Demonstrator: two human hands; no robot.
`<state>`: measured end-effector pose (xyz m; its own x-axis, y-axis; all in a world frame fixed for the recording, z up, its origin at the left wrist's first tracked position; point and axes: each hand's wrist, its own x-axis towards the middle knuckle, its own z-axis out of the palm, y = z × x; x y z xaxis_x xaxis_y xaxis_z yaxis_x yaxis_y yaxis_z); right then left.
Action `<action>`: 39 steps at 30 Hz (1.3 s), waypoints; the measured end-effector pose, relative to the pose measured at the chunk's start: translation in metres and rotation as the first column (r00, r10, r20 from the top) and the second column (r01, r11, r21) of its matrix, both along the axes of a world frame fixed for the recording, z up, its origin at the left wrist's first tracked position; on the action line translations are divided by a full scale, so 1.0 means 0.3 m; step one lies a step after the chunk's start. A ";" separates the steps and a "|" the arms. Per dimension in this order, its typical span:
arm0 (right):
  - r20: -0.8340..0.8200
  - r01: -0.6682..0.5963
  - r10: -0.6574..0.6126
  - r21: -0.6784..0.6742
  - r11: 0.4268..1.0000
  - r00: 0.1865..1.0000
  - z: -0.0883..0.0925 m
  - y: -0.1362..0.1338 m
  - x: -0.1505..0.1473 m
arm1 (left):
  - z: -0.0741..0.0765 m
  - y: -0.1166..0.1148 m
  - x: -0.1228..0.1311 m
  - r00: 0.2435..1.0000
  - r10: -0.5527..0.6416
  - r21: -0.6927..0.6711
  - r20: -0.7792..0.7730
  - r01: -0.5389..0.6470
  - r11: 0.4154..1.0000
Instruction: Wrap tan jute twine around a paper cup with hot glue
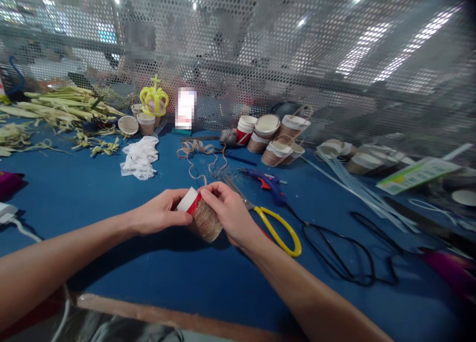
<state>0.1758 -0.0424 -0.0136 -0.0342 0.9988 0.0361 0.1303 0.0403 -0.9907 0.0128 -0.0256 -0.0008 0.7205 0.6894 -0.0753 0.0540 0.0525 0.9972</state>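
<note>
Tilted between my two hands, just above the blue table, is a paper cup (207,222) mostly wrapped in brown twine, with a red band and a white end left bare. My left hand (166,212) grips the white end between thumb and fingers. Closed around the wrapped side, my right hand (225,208) has its thumb by the edge of the twine. Loose twine (196,147) trails from the cup to a tangle behind it. Beside my right wrist lie yellow-handled scissors (279,229), and beyond them a blue glue gun (263,180).
Twine-wrapped cups (277,152) stand at the back, near clear glue sticks (357,183). A white cloth (140,157), corn husks (67,106), a yellow crown (154,100) and a phone (185,108) are toward the back left. A black cable (345,267) curls at right. Perforated metal (238,59) rises behind.
</note>
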 end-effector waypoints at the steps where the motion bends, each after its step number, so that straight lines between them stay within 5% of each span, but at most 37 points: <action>1: 0.002 0.000 0.000 0.001 1.000 1.000 0.001 -0.001 -0.001 | 0.000 0.000 0.000 1.000 0.003 -0.005 0.000 -0.003 1.000; 15: 0.028 -0.070 0.071 -0.020 0.997 0.997 0.034 -0.008 0.010 | -0.034 0.010 0.008 0.975 0.191 -0.046 0.114 -0.187 0.981; 22: 0.357 -0.292 0.293 -0.057 0.955 0.887 0.115 -0.008 0.068 | -0.039 0.034 -0.005 0.961 0.227 0.014 0.161 -0.232 0.973; 29: 0.582 -0.194 0.118 0.070 0.978 0.804 0.113 -0.002 0.065 | -0.027 0.095 -0.020 0.829 0.504 0.054 0.243 -0.531 0.846; 34: 0.632 -0.244 0.108 0.131 0.961 0.767 0.111 -0.005 0.053 | -0.031 0.099 -0.021 0.853 0.498 0.097 0.158 -0.515 0.852; 39: 0.662 -0.238 0.045 0.205 0.949 0.748 0.100 -0.026 0.044 | -0.016 0.069 -0.014 0.919 0.393 0.186 -0.032 -0.381 0.906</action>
